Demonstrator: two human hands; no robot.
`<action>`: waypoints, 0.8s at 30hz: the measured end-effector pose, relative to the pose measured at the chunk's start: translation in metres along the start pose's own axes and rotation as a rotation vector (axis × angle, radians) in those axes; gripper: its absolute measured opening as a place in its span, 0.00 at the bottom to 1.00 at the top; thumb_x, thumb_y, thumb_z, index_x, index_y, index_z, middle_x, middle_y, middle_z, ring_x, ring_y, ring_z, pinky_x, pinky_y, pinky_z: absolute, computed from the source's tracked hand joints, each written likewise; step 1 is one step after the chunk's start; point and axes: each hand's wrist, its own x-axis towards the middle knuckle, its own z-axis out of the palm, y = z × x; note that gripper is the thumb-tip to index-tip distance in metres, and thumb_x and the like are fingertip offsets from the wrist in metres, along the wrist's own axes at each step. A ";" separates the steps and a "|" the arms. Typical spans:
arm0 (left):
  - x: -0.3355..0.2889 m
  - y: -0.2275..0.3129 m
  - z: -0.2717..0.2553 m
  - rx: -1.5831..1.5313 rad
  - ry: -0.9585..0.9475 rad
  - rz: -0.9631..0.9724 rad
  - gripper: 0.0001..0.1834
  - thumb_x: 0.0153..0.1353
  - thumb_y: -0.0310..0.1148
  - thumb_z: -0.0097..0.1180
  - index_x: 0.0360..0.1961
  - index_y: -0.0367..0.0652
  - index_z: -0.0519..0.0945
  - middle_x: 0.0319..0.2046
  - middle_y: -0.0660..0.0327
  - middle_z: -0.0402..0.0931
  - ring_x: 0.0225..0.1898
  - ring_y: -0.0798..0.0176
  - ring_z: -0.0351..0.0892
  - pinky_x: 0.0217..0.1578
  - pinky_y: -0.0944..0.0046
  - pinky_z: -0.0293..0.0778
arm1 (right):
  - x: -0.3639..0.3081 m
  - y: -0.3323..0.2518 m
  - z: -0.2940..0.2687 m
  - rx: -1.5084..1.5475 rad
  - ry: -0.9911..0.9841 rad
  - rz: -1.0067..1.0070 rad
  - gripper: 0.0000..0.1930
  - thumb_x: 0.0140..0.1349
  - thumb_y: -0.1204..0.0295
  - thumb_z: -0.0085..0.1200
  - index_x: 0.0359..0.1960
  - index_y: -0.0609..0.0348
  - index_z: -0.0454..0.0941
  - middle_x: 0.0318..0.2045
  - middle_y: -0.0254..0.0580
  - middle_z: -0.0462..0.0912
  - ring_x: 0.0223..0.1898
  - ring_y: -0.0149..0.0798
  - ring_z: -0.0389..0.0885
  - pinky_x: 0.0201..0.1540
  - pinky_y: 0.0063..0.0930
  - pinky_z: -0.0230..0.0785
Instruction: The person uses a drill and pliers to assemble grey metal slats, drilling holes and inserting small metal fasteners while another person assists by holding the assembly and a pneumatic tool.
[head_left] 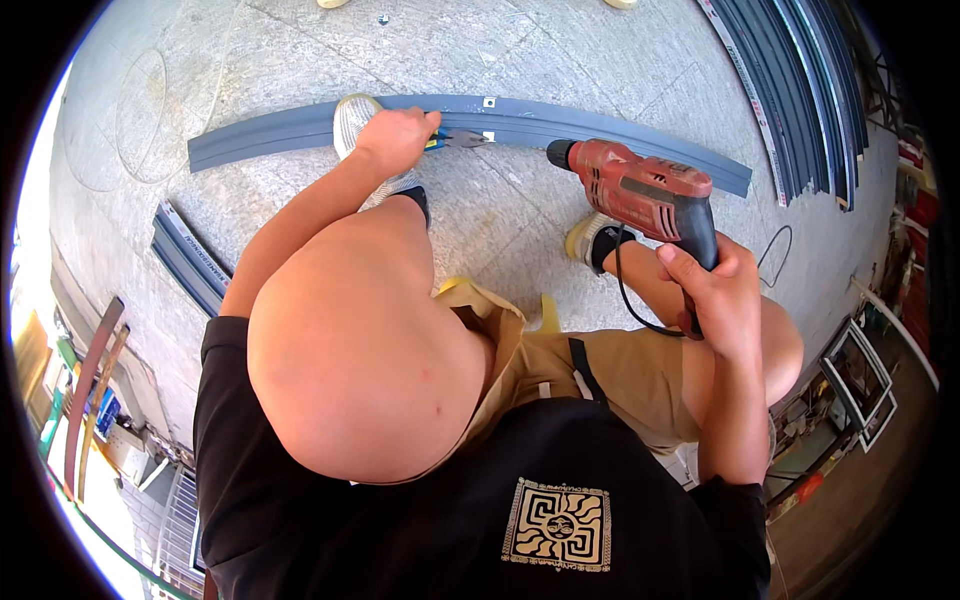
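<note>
A long blue-grey profile strip (590, 130) lies across the floor in front of me, with my left shoe (352, 118) on its left part. Above it, my left hand (395, 140) is closed round the handles of pliers (464, 139). Their jaws point right, by a small pale square cutout (489, 136) in the strip; whether they touch it I cannot tell. My right hand (722, 285) grips a red and black corded power drill (640, 185) by its handle. The drill's black chuck (561, 153) points left, over the strip; no bit can be made out.
Several dark profile strips (790, 90) are stacked at the far right. Shorter strips (188, 255) lie to my left. A thin wire loop (140, 115) rests on the floor at the far left. The drill's black cord (630, 295) hangs near my right leg. Metal frames (862, 385) stand at the right.
</note>
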 end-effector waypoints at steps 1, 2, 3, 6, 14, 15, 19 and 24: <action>0.000 0.000 0.001 -0.002 -0.001 0.011 0.12 0.62 0.25 0.60 0.47 0.41 0.77 0.39 0.49 0.84 0.40 0.43 0.88 0.38 0.47 0.85 | -0.001 -0.006 0.001 0.020 -0.026 0.024 0.17 0.67 0.62 0.72 0.38 0.67 0.84 0.25 0.38 0.85 0.14 0.22 0.70 0.13 0.24 0.61; 0.000 0.000 0.002 -0.004 0.004 -0.007 0.12 0.62 0.25 0.60 0.47 0.41 0.76 0.39 0.49 0.83 0.40 0.43 0.88 0.38 0.47 0.85 | -0.003 -0.006 0.000 0.010 -0.027 0.043 0.17 0.67 0.61 0.72 0.37 0.66 0.84 0.24 0.36 0.83 0.14 0.22 0.70 0.13 0.24 0.59; -0.001 -0.001 0.003 -0.006 0.009 -0.026 0.12 0.63 0.25 0.60 0.48 0.41 0.76 0.39 0.49 0.83 0.40 0.43 0.89 0.38 0.47 0.85 | -0.005 -0.010 0.002 0.012 -0.018 0.051 0.17 0.67 0.61 0.72 0.37 0.66 0.84 0.24 0.36 0.83 0.14 0.22 0.70 0.13 0.24 0.59; -0.002 -0.005 0.000 0.011 -0.012 -0.033 0.13 0.63 0.24 0.59 0.48 0.42 0.75 0.39 0.49 0.83 0.41 0.43 0.89 0.38 0.46 0.85 | -0.008 -0.017 0.006 0.030 -0.021 0.036 0.13 0.68 0.63 0.71 0.35 0.63 0.87 0.20 0.28 0.81 0.19 0.19 0.69 0.20 0.21 0.57; -0.005 0.001 0.002 0.046 -0.028 -0.044 0.12 0.64 0.24 0.58 0.48 0.42 0.76 0.39 0.49 0.83 0.41 0.42 0.89 0.39 0.46 0.85 | -0.006 -0.015 0.007 -0.011 0.017 0.041 0.13 0.67 0.65 0.70 0.33 0.64 0.86 0.19 0.27 0.79 0.17 0.19 0.68 0.18 0.23 0.57; -0.006 0.000 0.003 0.042 -0.020 -0.048 0.12 0.64 0.24 0.57 0.48 0.42 0.76 0.39 0.49 0.83 0.41 0.42 0.89 0.39 0.45 0.85 | -0.007 -0.017 0.007 0.005 0.009 0.042 0.13 0.67 0.65 0.70 0.33 0.64 0.85 0.18 0.28 0.79 0.17 0.19 0.68 0.18 0.23 0.57; -0.003 0.004 0.000 0.036 -0.026 -0.055 0.10 0.64 0.24 0.56 0.46 0.41 0.76 0.39 0.49 0.84 0.42 0.41 0.89 0.41 0.45 0.85 | -0.007 -0.010 0.004 0.013 0.032 0.031 0.13 0.66 0.64 0.70 0.33 0.64 0.86 0.18 0.28 0.80 0.16 0.20 0.69 0.18 0.24 0.58; -0.002 0.002 0.003 0.130 -0.076 -0.076 0.10 0.65 0.24 0.56 0.47 0.43 0.76 0.38 0.51 0.83 0.40 0.44 0.89 0.39 0.46 0.85 | -0.007 -0.013 -0.001 -0.068 0.027 0.040 0.14 0.64 0.63 0.72 0.33 0.64 0.88 0.18 0.29 0.79 0.20 0.22 0.70 0.23 0.27 0.62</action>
